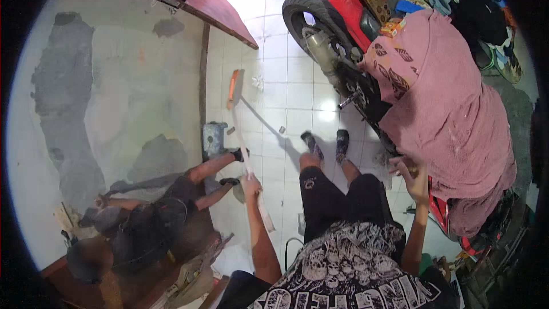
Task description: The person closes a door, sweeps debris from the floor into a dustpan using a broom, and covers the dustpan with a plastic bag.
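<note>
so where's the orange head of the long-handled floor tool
In the head view, the orange head is left of centre, over the tiled floor, between the patched wall and motorcycle wheel; its pale handle runs to the left hand.

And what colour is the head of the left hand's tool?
The tool head is orange; the head view shows it.

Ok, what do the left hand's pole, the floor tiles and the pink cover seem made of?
Pole: perhaps plastic or painted metal; smooth, pale surface. Floor tiles: likely glazed ceramic; glossy, showing glare. Pink cover: matte cloth, likely terry; soft folds.
</note>
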Demonstrator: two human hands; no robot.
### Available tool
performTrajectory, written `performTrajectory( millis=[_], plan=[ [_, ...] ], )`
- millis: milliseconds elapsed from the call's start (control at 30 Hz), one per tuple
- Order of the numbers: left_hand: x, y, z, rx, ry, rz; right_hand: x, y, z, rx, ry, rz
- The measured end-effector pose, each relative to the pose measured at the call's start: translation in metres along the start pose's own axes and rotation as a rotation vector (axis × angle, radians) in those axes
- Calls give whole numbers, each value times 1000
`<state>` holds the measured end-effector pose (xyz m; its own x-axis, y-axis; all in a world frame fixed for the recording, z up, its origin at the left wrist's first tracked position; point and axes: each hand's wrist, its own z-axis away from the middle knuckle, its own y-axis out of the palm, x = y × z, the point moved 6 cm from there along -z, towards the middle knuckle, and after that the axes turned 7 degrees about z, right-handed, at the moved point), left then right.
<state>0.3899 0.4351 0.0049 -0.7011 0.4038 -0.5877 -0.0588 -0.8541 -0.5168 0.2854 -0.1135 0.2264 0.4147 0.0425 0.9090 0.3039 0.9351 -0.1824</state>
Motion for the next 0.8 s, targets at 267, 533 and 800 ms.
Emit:
performTrajectory(
  millis=[267, 533, 800],
  plan=[
    [-80, 18, -293, -151, 431, -513, -79, 15, 28, 73, 245, 77],
    [-77, 49, -317, 81, 591, -885, -92, 42, 21, 102, 307, 141],
    [-36, -15, -80, 330, 464, -635, -60, 45, 15, 66, 217, 132]
  ],
)
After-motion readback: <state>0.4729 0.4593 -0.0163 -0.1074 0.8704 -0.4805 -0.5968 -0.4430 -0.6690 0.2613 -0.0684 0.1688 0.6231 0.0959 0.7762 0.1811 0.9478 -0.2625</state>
